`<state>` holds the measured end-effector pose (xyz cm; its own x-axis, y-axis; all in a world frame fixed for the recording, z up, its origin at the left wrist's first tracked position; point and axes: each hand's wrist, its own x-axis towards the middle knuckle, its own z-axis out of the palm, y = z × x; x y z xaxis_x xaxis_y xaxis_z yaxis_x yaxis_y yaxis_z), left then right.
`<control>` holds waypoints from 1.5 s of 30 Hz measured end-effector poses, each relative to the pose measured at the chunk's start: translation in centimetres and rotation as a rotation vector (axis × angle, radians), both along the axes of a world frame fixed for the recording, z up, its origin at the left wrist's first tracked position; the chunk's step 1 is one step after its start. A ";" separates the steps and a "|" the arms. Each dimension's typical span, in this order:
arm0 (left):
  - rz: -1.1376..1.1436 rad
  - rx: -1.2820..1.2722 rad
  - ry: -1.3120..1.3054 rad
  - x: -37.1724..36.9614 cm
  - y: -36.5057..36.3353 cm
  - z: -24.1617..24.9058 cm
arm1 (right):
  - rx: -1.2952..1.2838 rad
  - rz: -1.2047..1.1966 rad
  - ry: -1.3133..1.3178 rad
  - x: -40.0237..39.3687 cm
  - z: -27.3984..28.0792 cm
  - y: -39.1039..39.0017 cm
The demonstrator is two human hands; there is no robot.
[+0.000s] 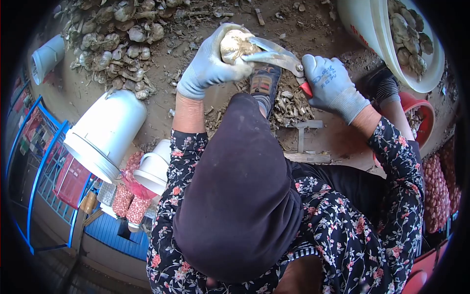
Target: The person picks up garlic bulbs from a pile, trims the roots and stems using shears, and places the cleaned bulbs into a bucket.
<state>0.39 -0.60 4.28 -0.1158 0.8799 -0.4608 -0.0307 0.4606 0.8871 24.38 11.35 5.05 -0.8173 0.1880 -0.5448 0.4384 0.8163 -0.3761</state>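
Observation:
My left hand (pixel 208 68), in a grey work glove, is closed around a garlic bulb (pixel 236 45) held above my shoe. My right hand (pixel 330 85), gloved the same way, grips the red handle of a pair of pruning shears (pixel 281 57). The blades are parted and reach left to the bulb, with their tips at its right side. Whether the blades have anything between them is hard to make out. Below the shears, a small heap of dry garlic trimmings (pixel 291 105) lies on the ground beside my shoe (pixel 264 81).
Many garlic bulbs (pixel 117 44) are piled at the upper left. White buckets (pixel 110 127) lie on the left, and a large white bucket (pixel 382 39) with garlic tilts at the upper right. A red bucket (pixel 426 115) sits below it. Mesh sacks (pixel 435 191) stand at right.

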 end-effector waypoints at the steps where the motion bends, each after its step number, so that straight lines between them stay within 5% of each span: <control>1: -0.011 0.036 0.049 0.0 -0.1 -0.6 | -0.031 -0.033 0.029 0.2 -0.3 -0.4; 9: 0.085 -0.034 -0.063 -0.9 -0.9 -2.8 | -0.295 -0.459 0.108 0.7 -1.2 -2.0; 16: 0.032 -0.017 0.007 -0.3 -0.2 -3.1 | -0.168 -0.244 -0.088 -0.2 -0.3 -1.7; 21: 0.081 -0.096 -0.093 0.5 -0.3 -3.7 | -0.381 -0.438 -0.076 0.3 -2.2 -3.1; 25: 0.038 0.039 0.104 3.8 4.5 -0.6 | -0.495 -0.948 -0.087 1.1 -5.8 -4.1; 26: 0.061 0.106 -0.072 5.1 6.4 0.8 | -0.536 -0.985 -0.103 1.2 -5.9 -4.1; 28: -0.124 0.454 0.076 8.1 10.4 4.0 | -0.622 -0.928 -0.162 1.8 -7.3 -4.9; 30: -0.204 0.299 -0.196 7.7 13.2 6.6 | -0.567 -0.993 -0.092 1.2 -4.5 -4.3; 32: -0.037 0.252 0.145 4.8 14.4 4.1 | -0.547 -0.997 -0.080 1.3 -4.5 -4.0; 36: 0.003 -0.328 1.133 -3.1 14.4 -8.1 | -0.509 -0.999 -0.099 1.1 -5.1 -3.4; 39: -0.140 -0.213 1.105 -4.4 14.7 -13.2 | -0.543 -0.936 -0.103 0.3 -5.6 -3.2; 45: -0.220 -0.274 1.089 -3.2 12.7 -10.8 | -0.461 -0.917 -0.039 -3.4 -6.6 -0.7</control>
